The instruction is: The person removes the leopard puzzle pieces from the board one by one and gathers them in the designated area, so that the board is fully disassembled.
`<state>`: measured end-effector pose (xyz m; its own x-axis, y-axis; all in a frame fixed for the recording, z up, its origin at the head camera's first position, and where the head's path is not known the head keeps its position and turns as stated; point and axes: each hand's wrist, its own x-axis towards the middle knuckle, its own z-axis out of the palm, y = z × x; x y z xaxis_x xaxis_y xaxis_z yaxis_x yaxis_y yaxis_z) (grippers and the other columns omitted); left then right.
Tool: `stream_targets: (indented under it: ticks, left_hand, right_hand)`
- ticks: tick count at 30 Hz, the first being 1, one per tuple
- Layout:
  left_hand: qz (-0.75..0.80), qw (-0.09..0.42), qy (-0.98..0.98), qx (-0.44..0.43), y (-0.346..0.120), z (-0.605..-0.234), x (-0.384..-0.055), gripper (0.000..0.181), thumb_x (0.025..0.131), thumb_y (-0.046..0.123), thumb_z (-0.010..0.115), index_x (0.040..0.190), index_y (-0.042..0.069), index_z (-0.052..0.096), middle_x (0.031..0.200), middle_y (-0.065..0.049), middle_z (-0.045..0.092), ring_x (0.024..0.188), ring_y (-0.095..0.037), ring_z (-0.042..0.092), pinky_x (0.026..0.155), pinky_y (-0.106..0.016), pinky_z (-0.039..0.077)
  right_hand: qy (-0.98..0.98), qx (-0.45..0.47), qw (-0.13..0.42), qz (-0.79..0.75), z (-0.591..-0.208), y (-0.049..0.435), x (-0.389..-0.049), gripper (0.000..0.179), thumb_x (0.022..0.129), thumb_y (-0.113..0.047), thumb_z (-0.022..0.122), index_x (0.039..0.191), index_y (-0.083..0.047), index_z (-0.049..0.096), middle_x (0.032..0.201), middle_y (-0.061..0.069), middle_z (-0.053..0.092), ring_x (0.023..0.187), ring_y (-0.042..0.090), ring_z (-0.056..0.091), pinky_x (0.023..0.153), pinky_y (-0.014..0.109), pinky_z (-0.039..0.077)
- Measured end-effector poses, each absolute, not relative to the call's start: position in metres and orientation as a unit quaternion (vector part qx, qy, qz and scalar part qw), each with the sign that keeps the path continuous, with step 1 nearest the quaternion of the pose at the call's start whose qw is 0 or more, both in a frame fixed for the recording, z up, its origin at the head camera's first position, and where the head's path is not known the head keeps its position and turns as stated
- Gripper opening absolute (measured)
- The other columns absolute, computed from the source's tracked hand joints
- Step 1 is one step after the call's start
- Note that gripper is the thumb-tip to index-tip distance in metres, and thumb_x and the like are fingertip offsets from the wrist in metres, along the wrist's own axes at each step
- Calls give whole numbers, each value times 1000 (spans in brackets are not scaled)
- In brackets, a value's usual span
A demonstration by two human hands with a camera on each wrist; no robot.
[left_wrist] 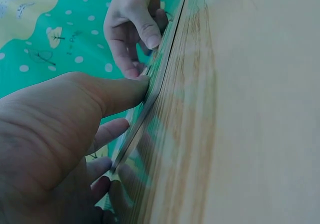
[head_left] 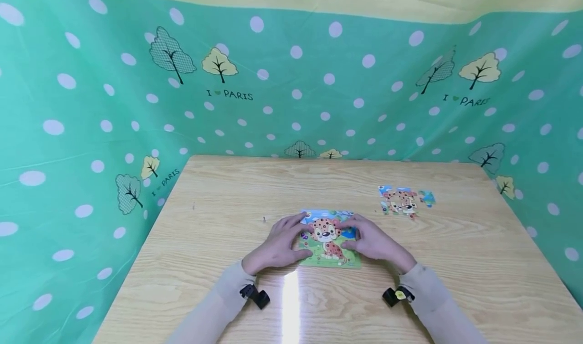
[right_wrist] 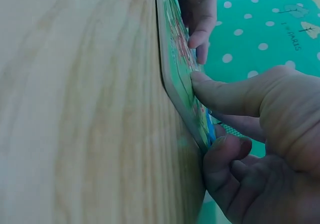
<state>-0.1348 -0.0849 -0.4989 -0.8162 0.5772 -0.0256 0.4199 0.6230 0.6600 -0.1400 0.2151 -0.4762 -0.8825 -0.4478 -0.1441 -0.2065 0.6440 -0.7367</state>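
Note:
A jigsaw puzzle [head_left: 329, 239] with a spotted leopard cub on a green and blue scene lies flat on the wooden table. At its left side, my left hand [head_left: 285, 241] rests with the index finger reaching over the cub's ear and the thumb near the lower left. My right hand [head_left: 371, 238] is at the right side, its index finger by the other ear and its thumb on the picture. Both wrist views show a thumb pressing the top face and the other fingers beside the board's edge [right_wrist: 167, 79]; those of the right hand are bent.
Farther back on the right lies a partly joined leopard puzzle [head_left: 401, 202] with ragged edges, a loose blue-green piece [head_left: 427, 198] beside it. A tiny dark bit [head_left: 264, 219] sits left of the board. Polka-dot green cloth [head_left: 273, 96] hangs behind the wooden table [head_left: 218, 192].

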Motion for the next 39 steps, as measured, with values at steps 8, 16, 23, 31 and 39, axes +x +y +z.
stream_targets:
  ticks: [8, 16, 23, 31, 39]
  left_hand:
    - [334, 117, 892, 280, -86, -498, -135, 55, 95, 39, 76, 145, 22, 62, 177, -8, 26, 161, -42, 22, 130, -68, 14]
    - [334, 118, 893, 277, -84, -497, -135, 54, 95, 39, 76, 144, 25, 62, 178, -6, 25, 162, -41, 21, 130, -68, 13]
    - [339, 120, 891, 277, -86, -497, -135, 52, 94, 38, 77, 143, 25, 63, 178, -7, 25, 162, -42, 21, 130, -69, 13]
    - [338, 122, 891, 276, -86, -497, -135, 53, 94, 40, 76, 143, 24, 62, 179, -6, 24, 162, -42, 20, 131, -68, 12]
    - [340, 124, 890, 278, -86, -496, -135, 53, 95, 41, 75, 143, 24, 62, 179, -8, 23, 162, -43, 20, 131, -68, 12]
  right_hand:
    - [887, -186, 142, -398, -480, 217, -140, 45, 92, -16, 83, 135, -12, 68, 129, 9, 69, 70, 11, 50, 62, 25, 44]
    - [853, -177, 171, -460, -486, 227, -147, 34, 102, -22, 73, 134, -11, 72, 112, 10, 73, 62, 9, 46, 56, 23, 41]
    - [822, -114, 214, -516, -488, 234, -152, 37, 104, -24, 69, 134, -3, 70, 78, 4, 60, 53, 10, 52, 50, 26, 50]
    - [806, -106, 222, -538, -490, 238, -154, 37, 106, -23, 68, 136, -2, 67, 87, 5, 64, 57, 9, 54, 53, 26, 53]
    - [808, -97, 215, -541, -490, 236, -153, 32, 103, -21, 71, 127, 0, 68, 86, 6, 64, 56, 10, 54, 51, 27, 53]
